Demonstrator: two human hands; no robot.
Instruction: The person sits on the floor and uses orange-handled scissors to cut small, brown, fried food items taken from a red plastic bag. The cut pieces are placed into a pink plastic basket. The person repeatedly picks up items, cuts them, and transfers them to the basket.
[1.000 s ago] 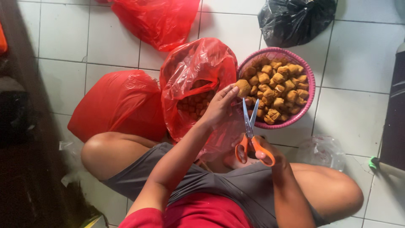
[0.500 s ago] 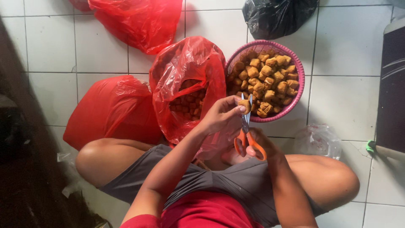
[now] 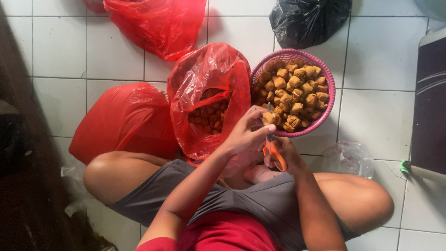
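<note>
Between left-hand grip [image 3: 246, 135] fingertips, tofu puff [image 3: 268, 118]

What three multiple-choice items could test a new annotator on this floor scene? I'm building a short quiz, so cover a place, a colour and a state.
1. Where is the pink basket of fried brown pieces?
A. On the person's lap
B. On the tiled floor, right of the open red bag
C. Inside the black bag

2. What colour are the scissors' handles?
A. Orange
B. Blue
C. Green

3. What is the left hand doing?
A. Resting flat on the floor
B. Holding a brown piece at the scissor blades
C. Gripping the black bag

Answers: 1 B, the basket sits on the white tiles beside the open bag. 2 A, the loops in the right hand are orange. 3 B, its fingers pinch one piece against the blades.
</note>
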